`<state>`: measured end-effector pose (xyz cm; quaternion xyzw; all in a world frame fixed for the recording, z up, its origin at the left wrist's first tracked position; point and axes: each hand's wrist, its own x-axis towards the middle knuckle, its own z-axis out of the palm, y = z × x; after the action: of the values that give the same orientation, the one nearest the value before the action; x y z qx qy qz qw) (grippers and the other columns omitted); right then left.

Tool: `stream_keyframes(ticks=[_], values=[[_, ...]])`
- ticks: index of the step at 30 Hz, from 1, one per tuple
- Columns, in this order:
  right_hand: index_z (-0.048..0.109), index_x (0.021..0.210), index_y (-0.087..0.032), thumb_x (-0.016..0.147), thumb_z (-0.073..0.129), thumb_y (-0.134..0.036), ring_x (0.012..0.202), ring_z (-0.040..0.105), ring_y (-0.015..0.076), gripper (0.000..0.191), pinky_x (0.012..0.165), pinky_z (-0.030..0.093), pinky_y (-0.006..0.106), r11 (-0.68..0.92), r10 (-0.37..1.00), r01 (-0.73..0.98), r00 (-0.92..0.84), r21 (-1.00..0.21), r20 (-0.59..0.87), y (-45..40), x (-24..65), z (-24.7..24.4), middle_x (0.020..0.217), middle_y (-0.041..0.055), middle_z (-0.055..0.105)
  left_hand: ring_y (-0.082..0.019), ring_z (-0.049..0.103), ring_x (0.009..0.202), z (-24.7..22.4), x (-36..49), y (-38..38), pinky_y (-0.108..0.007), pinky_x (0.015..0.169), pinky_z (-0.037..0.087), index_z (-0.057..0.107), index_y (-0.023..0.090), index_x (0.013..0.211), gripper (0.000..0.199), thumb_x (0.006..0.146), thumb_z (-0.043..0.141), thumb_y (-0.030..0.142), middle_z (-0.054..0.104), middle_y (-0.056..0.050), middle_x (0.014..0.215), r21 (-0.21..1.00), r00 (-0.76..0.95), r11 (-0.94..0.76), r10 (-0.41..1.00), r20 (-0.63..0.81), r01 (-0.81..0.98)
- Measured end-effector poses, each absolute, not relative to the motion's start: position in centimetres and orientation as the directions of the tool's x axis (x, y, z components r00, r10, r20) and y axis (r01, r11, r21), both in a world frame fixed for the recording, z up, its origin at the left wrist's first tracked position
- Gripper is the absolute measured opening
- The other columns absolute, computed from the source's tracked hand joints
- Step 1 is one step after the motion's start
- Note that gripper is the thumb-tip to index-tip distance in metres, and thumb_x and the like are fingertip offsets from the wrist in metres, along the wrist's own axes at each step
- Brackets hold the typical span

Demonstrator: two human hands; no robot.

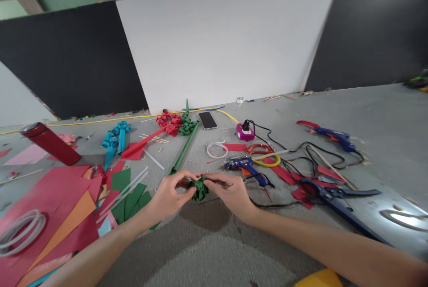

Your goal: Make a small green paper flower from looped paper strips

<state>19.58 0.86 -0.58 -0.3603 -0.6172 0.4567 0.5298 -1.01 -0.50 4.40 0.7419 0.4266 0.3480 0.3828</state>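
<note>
Snugly, the green paper piece [200, 190] sits pinched between left fingers [187, 195] and right fingers [222, 178].

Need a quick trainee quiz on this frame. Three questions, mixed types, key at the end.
1. Multiple choice: what are the left hand and right hand holding?
A) white coil
B) green paper bundle
C) orange sheet

2. True or false: in the picture, the smartphone lies to the left of the magenta power socket.

3. Fill in the blank: the body of the vacuum flask at the far left is ____ in colour.

Key: 1. B; 2. True; 3. red
</note>
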Motion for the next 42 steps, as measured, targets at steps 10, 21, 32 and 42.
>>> stream_keyframes(ticks=[10, 21, 32, 42], values=[[0.079, 0.089, -0.023, 0.084, 0.073, -0.038, 0.095, 0.073, 0.0244, 0.017, 0.087, 0.059, 0.038, 0.312, 0.936, -0.008, -0.171, -0.950, 0.308, 0.7, 19.6, -0.3, 0.101, 0.0076, 0.078, -0.016, 0.065, 0.087, 4.7, -0.8, -0.7, -0.029, 0.082, 0.051, 0.064, 0.019, 0.101, 0.016, 0.086, 0.061, 0.022, 0.071, -0.005, 0.101, 0.859, 0.413, -0.340, 0.895, 0.170, 0.382], [0.074, 0.094, -0.020, 0.086, 0.070, -0.037, 0.087, 0.071, 0.0199, 0.019, 0.079, 0.058, 0.032, 0.293, 0.915, -0.039, -0.277, -0.955, 0.292, 0.9, 19.5, -0.4, 0.100, 0.0075, 0.076, -0.017, 0.066, 0.086, 4.4, -0.7, -0.5, -0.027, 0.079, 0.052, 0.065, 0.016, 0.097, 0.018, 0.083, 0.069, 0.028, 0.071, -0.007, 0.096, 0.915, 0.411, -0.247, 0.906, 0.100, 0.320], [0.059, 0.079, -0.019, 0.089, 0.064, -0.043, 0.080, 0.058, 0.0162, 0.026, 0.073, 0.049, 0.027, 0.343, 0.883, -0.030, -0.332, -0.939, 0.333, 1.1, 19.7, -0.1, 0.085, 0.0039, 0.062, -0.018, 0.067, 0.083, 4.8, -0.6, -0.5, -0.029, 0.078, 0.053, 0.066, 0.016, 0.094, 0.021, 0.079, 0.071, 0.030, 0.072, -0.007, 0.091, 0.937, 0.386, -0.193, 0.920, 0.069, 0.292], [0.056, 0.079, -0.019, 0.086, 0.068, -0.046, 0.070, 0.051, 0.0130, 0.030, 0.064, 0.045, 0.024, 0.261, 0.849, -0.148, -0.435, -0.954, 0.300, 1.2, 19.8, 0.1, 0.076, 0.0001, 0.054, -0.016, 0.062, 0.079, 5.4, -0.9, -0.4, -0.026, 0.072, 0.050, 0.066, 0.015, 0.088, 0.024, 0.081, 0.070, 0.037, 0.069, -0.007, 0.090, 0.961, 0.457, -0.155, 0.889, 0.034, 0.230]])
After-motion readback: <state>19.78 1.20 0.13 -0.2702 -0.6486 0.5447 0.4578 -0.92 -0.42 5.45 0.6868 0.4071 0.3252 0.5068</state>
